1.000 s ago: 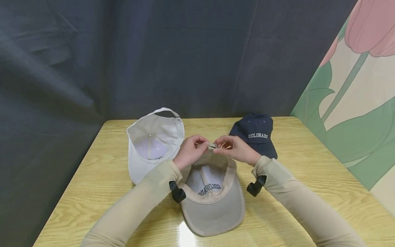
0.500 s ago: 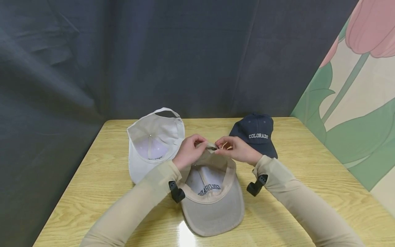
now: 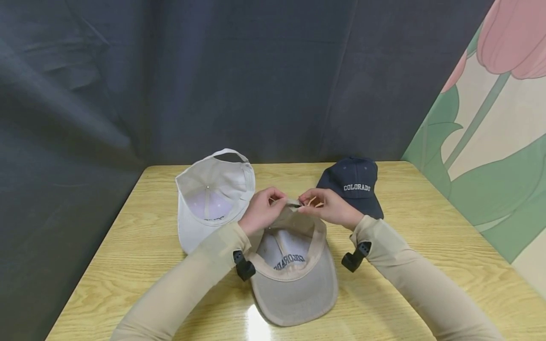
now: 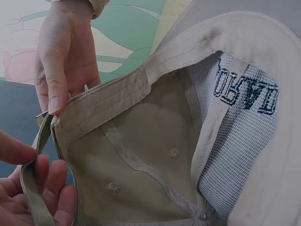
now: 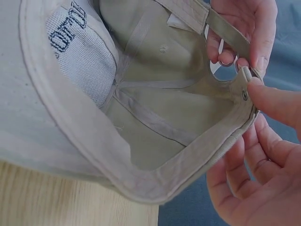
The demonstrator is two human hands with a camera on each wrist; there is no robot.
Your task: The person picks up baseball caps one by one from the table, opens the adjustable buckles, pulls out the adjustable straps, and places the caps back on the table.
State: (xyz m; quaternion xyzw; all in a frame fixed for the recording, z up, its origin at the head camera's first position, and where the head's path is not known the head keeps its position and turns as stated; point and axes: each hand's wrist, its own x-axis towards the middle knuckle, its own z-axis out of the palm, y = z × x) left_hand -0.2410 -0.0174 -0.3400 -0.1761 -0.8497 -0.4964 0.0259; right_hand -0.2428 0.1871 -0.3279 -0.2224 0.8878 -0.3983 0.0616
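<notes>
Pinch grip, both hands — left hand (image 3: 262, 208) on the strap (image 5: 229, 34), right hand (image 3: 331, 207) gripping the beige cap (image 3: 294, 273) by its rear — cap well in from the table's (image 3: 128, 265) far edge (brim (image 3: 294, 303) pointing away).

The head view looks forward and down across the table (image 3: 128, 265), reaching its far edge and both far corners. Both wrist views look from close range into a beige cap (image 3: 294, 300) and share its inside, the left hand (image 3: 261, 212) and the right hand (image 3: 330, 207).
</notes>
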